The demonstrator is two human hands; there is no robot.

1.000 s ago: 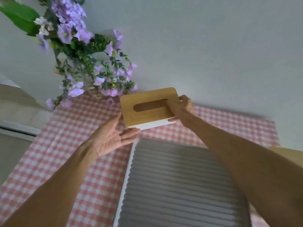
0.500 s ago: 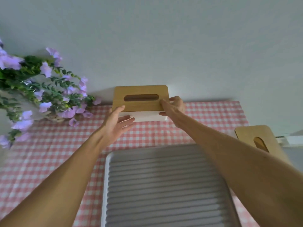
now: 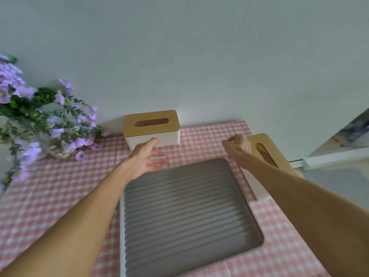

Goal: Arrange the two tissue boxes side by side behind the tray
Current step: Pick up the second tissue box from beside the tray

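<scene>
A white tissue box with a wooden slotted lid (image 3: 151, 126) stands against the wall, behind the left part of the grey ribbed tray (image 3: 185, 212). My left hand (image 3: 146, 158) is open just in front of that box, its thumb at the box's lower front edge. A second tissue box with a wooden lid (image 3: 265, 150) stands to the right of the tray, turned lengthwise and partly hidden by my right arm. My right hand (image 3: 236, 147) hovers beside that box's near-left end, fingers loosely curled and holding nothing.
A pink and white checked cloth (image 3: 50, 196) covers the table. A vase of purple flowers with green leaves (image 3: 40, 124) stands at the back left. The grey wall (image 3: 199, 56) runs right behind the table. The table's right edge (image 3: 299, 170) is next to the second box.
Both hands have let go of the first box, which now stands against the wall. My right hand has moved right, over to the second box. My left hand has drawn back slightly.
</scene>
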